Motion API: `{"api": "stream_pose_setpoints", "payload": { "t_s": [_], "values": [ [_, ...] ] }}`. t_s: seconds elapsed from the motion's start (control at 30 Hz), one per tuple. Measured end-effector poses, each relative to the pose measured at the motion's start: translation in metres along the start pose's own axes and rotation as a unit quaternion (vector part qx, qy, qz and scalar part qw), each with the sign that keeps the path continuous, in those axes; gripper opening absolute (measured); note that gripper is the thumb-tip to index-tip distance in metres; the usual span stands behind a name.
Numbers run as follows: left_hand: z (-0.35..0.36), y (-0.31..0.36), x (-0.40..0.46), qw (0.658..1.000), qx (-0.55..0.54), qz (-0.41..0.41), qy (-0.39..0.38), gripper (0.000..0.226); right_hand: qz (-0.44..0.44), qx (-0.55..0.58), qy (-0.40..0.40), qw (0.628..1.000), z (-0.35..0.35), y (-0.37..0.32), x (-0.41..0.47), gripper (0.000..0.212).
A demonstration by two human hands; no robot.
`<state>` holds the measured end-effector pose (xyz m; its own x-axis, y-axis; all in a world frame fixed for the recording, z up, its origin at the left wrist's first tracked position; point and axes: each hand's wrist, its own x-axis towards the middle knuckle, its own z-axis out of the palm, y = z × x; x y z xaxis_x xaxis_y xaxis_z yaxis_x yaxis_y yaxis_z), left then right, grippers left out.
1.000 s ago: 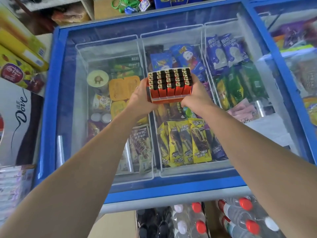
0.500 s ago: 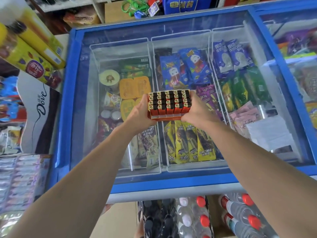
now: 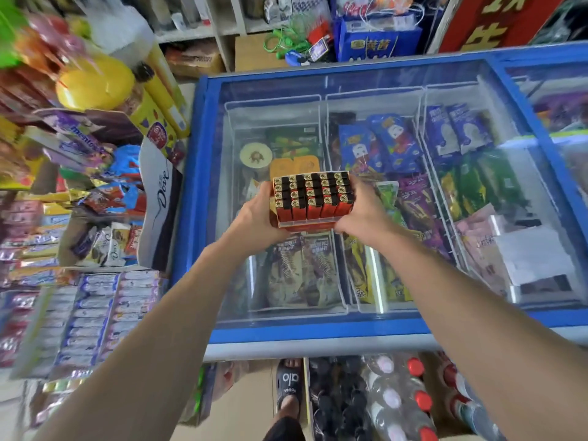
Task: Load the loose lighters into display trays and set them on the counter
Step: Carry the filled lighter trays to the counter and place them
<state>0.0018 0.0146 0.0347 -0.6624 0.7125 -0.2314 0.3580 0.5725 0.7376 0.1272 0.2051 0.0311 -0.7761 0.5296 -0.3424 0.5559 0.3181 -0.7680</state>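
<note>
Lighters: red ones (image 3: 313, 198) packed upright in rows, filling a tray (image 3: 305, 225) at centre frame.
Left hand: (image 3: 254, 214) fingers wrap the tray's left end.
Right hand: (image 3: 362, 214) clasps the right end.
Position: tray held in the air above the freezer's glass lid (image 3: 366, 87), not touching it.
Progress: loading looks done for this tray; setting it down is left.
Unknown: no counter identifiable in view.
</note>
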Motion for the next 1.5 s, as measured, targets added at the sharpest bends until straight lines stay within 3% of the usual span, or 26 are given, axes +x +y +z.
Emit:
{"api": "stream_pose_setpoints", "payload": {
  "t_s": [0.2, 0.4, 0.57, 0.8, 1.2, 1.5],
  "values": [
    [-0.054, -0.018, -0.030, 1.000, -0.015, -0.009, -0.001, 0.073, -0.014, -0.023, 0.013, 1.000, 0.032, -0.049, -0.019, 0.088],
    [-0.092, -0.033, -0.082, 0.999, -0.003, -0.012, 0.039, 0.079, -0.062, 0.004, -0.029, 0.998, 0.062, -0.089, -0.049, 0.079],
    [-0.107, -0.042, -0.146, 0.995, 0.022, -0.030, 0.095, 0.083, -0.102, 0.063, -0.113, 0.986, 0.093, -0.108, -0.080, 0.079],
    [-0.119, -0.066, -0.245, 0.982, -0.020, -0.099, 0.161, 0.090, -0.170, 0.037, -0.165, 0.971, 0.147, -0.136, -0.125, 0.080],
    [-0.161, -0.138, -0.408, 0.949, -0.028, -0.185, 0.254, 0.098, -0.257, -0.009, -0.284, 0.924, 0.273, -0.201, -0.205, 0.073],
    [-0.243, -0.230, -0.525, 0.924, -0.110, -0.228, 0.287, 0.106, -0.295, -0.037, -0.301, 0.906, 0.419, -0.284, -0.274, 0.077]
  ]
}}
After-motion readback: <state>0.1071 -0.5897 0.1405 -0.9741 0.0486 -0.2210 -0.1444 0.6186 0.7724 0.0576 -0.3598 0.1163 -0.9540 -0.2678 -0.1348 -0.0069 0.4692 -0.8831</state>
